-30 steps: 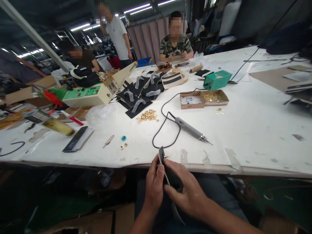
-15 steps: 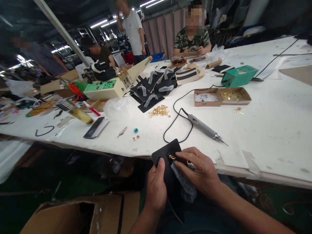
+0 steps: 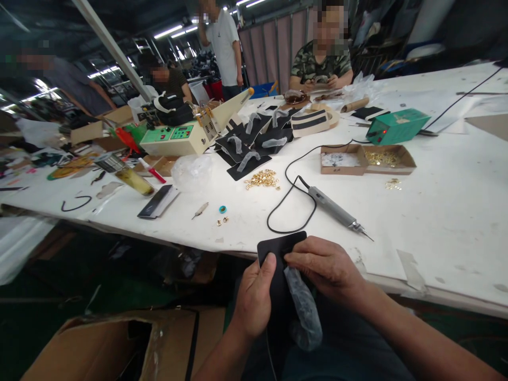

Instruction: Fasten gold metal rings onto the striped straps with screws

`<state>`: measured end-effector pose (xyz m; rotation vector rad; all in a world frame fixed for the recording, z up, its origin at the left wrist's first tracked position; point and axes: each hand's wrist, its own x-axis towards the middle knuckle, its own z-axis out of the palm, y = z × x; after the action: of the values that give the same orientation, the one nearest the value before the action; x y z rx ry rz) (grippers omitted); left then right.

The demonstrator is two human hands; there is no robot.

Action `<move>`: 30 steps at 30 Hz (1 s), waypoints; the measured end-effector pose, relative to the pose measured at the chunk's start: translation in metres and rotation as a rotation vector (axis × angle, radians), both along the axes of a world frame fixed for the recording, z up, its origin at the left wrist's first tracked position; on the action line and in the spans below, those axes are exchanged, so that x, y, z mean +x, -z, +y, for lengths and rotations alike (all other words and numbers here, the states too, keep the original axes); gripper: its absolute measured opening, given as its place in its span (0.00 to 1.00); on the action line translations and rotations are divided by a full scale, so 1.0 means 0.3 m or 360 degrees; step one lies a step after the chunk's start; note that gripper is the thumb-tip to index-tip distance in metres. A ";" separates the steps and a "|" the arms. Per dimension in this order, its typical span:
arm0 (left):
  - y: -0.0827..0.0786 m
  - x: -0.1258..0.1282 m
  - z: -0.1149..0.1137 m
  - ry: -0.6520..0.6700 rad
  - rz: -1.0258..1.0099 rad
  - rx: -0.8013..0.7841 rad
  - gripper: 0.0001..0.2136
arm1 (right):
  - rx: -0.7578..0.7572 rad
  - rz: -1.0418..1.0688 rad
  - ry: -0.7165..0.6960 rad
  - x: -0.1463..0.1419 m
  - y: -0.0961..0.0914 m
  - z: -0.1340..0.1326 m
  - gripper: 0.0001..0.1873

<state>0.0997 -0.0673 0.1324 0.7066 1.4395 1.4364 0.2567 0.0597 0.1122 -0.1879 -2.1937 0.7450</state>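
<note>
My left hand (image 3: 254,296) grips a flat black panel (image 3: 278,244), which looks like leather, by its left edge with the thumb on top. The panel is held tilted just off the table's front edge. My right hand (image 3: 325,264) is closed in a pinch over the panel's upper part, its fingertips at the upper end of a curved strap or handle wrapped in clear plastic (image 3: 305,309). What lies between those fingertips is hidden. On the table beyond lies a grey pen-shaped power tool (image 3: 335,208) with a thin bit and a black cord.
Gold fittings (image 3: 262,179) lie heaped near a stack of black panels (image 3: 248,165). Behind the tool stand cardboard trays (image 3: 343,170) of small parts and a green power box (image 3: 399,127). A cream machine (image 3: 178,138) stands left. A person (image 3: 321,66) sits across the table.
My right fingers have closed in over the gold fitting on the panel, which no longer shows. The panel has shifted slightly right in view, and more of the plastic-wrapped strap shows.
</note>
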 end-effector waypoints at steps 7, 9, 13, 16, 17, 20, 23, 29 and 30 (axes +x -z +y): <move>-0.001 0.012 -0.003 -0.0051 0.0060 0.0011 0.22 | 0.0000 0.0093 0.0230 0.003 0.026 -0.031 0.18; -0.011 0.019 -0.005 -0.0106 0.0152 0.0007 0.23 | -0.0046 0.0100 0.0295 -0.002 0.032 -0.052 0.20; -0.046 0.031 -0.015 -0.0237 0.0334 0.0013 0.25 | -0.0139 0.0078 0.0259 -0.024 0.035 -0.103 0.30; -0.063 0.035 -0.037 -0.0322 0.0477 0.0068 0.27 | -0.0181 0.0089 0.0274 -0.046 0.039 -0.154 0.39; -0.065 0.036 -0.047 -0.0333 0.0521 0.0095 0.29 | -0.0194 0.0089 0.0285 -0.052 0.042 -0.171 0.41; -0.064 0.036 -0.084 -0.0250 0.0579 0.0171 0.35 | -0.0285 0.0071 0.0330 -0.072 0.042 -0.216 0.46; -0.059 0.025 -0.112 -0.0125 0.0614 0.0244 0.36 | -0.0622 0.0096 0.0335 -0.095 0.016 -0.234 0.42; 0.003 -0.064 -0.084 -0.0344 0.0994 0.0083 0.27 | -0.2126 0.0182 0.0010 -0.146 -0.009 -0.226 0.23; 0.025 -0.082 -0.073 -0.0437 0.0983 -0.0016 0.30 | -0.2330 0.0228 -0.0012 -0.154 0.007 -0.226 0.24</move>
<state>0.0750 -0.0890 0.1249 1.0359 2.0806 1.4814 0.2107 -0.0083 0.1102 -0.7909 -1.1150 2.1300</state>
